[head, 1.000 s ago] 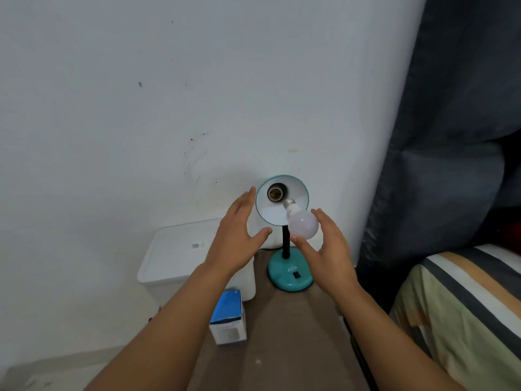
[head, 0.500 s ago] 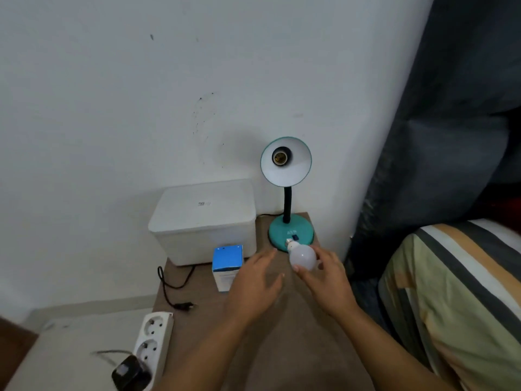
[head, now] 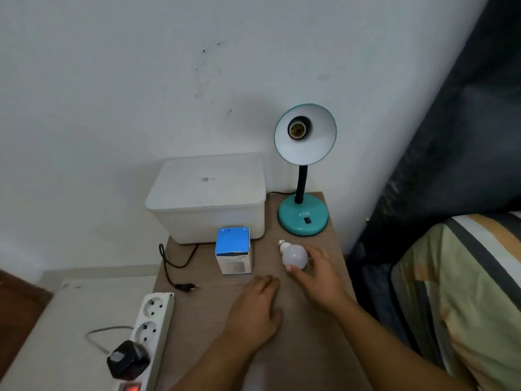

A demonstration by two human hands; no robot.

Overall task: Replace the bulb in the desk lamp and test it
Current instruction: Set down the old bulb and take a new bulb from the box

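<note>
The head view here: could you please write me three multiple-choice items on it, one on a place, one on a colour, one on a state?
1. Where is the white bulb?
A. screwed into the lamp
B. low over the table, in front of the lamp base
C. on the white storage box

2. What colour is the desk lamp's base?
A. red
B. yellow
C. teal

3. What is the state of the lamp socket?
A. empty
B. holding a lit bulb
C. covered with tape

Answers:
1 B: the right hand holds the bulb just over the table, between the teal base and the blue-topped box.
2 C: the base and the shade's rim are teal.
3 A: the bare metal thread shows inside the shade, with no bulb in it.
</note>
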